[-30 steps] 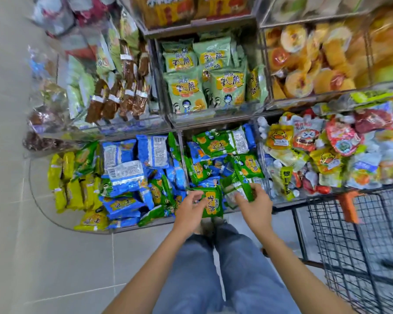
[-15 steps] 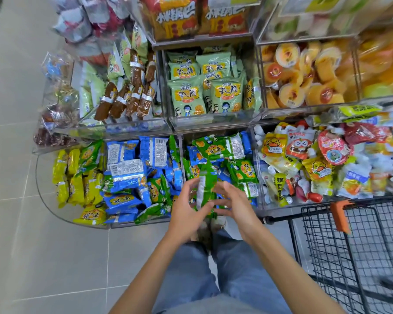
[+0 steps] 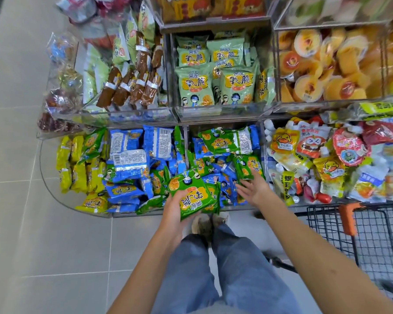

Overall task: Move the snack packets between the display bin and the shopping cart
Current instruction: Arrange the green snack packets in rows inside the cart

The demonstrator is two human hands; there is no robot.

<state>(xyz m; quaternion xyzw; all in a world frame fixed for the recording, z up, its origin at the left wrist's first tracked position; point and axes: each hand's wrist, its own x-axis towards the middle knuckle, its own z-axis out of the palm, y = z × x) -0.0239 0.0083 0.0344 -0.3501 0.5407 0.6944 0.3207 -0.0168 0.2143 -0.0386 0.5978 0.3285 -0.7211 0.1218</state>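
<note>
Gripping a green snack packet (image 3: 192, 194) face-up in your left hand (image 3: 176, 208), fingers curled round its near end, you held it over the front edge of the display bin (image 3: 52, 189) at mid-frame. Your right hand (image 3: 254, 189) was spread, fingers straight, above the bin's loose blue packets (image 3: 125, 168) and more green ones; I cannot tell whether it touched them. Yellow packets (image 3: 75, 164) filled the bin's left end, and jelly pouches (image 3: 304, 143) the compartment to the right. In the tier above sat brown sticks (image 3: 132, 87), pale green bags (image 3: 213, 82) and yellow jelly cups (image 3: 315, 64). The black wire shopping cart (image 3: 372, 241) stood at lower right. Half a second earlier both your hands had met on the packet, which stood on edge; now only the left kept it, turned flat, and the right had moved off to the right.
</note>
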